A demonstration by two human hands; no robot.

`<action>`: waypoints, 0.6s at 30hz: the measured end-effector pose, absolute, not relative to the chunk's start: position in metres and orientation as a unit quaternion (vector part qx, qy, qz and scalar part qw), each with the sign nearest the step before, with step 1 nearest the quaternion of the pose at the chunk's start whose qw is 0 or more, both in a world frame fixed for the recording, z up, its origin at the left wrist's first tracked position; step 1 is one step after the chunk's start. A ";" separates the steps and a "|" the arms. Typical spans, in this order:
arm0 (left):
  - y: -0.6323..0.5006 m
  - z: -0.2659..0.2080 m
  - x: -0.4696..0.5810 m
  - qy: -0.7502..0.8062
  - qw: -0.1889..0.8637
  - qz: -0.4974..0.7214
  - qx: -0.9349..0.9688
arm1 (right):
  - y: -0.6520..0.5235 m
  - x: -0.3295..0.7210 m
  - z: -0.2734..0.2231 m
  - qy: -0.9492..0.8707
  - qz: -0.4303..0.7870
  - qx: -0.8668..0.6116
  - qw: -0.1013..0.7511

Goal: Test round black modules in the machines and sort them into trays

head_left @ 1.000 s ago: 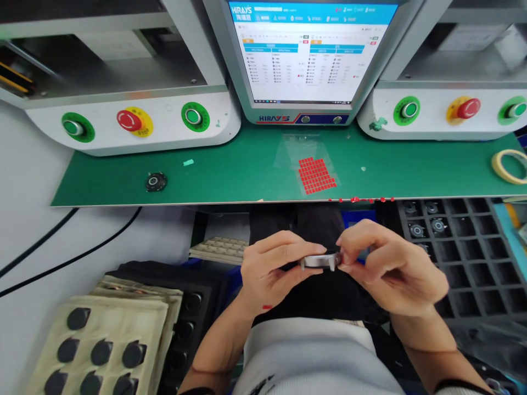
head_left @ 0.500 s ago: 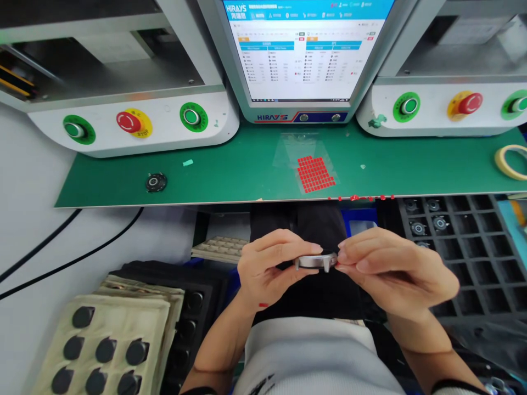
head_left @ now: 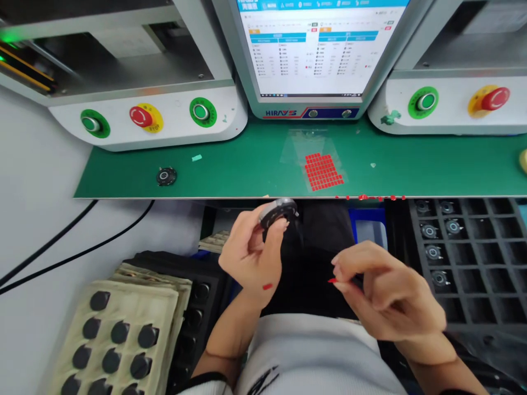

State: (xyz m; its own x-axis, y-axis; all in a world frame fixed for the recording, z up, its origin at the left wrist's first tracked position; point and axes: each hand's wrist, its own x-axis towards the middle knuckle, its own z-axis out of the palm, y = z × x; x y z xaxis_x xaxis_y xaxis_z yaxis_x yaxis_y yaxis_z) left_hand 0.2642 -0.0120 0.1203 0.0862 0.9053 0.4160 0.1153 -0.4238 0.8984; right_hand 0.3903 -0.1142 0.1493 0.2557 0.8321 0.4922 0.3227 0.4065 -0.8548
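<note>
My left hand (head_left: 253, 252) grips a round watch case (head_left: 280, 213) with a silver rim and dark face, held tilted near the bench's front edge. A small red sticker (head_left: 267, 286) is stuck on the left wrist. To the right and lower, my right hand (head_left: 387, 291) pinches a tiny red sticker (head_left: 331, 281) between thumb and forefinger, apart from the watch case. On the green bench lies a sheet of red stickers (head_left: 323, 172) on clear film. Several red bits (head_left: 362, 197) cling along the bench edge.
A dark watch part (head_left: 166, 176) lies on the green bench (head_left: 230, 175). Behind are a monitor (head_left: 317, 55) and machines with buttons. At lower left stands a beige tray (head_left: 127, 307) of dark round pieces; at right, a black compartment tray (head_left: 469, 249) holds several watch parts.
My left hand has lifted and tilted the watch case, up and to the left. My right hand has come away from it, and a red sticker now shows at its fingertips. The view has shifted slightly.
</note>
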 end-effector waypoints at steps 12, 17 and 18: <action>-0.012 0.129 0.277 0.371 0.391 0.526 0.657 | -0.095 0.354 0.129 -0.311 0.507 -0.429 0.680; -0.014 0.127 0.278 0.354 0.428 0.533 0.638 | -0.087 0.356 0.119 -0.242 0.572 -0.409 0.669; -0.014 0.127 0.279 0.350 0.442 0.539 0.626 | -0.086 0.356 0.116 -0.229 0.590 -0.405 0.660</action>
State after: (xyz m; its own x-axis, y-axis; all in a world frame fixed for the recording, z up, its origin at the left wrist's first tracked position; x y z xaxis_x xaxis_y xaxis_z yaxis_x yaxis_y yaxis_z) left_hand 0.2793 -0.0136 0.1267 0.1740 0.9147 0.3647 -0.0385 -0.3638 0.9307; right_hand 0.3562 -0.0863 0.1162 0.2000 0.9640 -0.1754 -0.5929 -0.0234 -0.8050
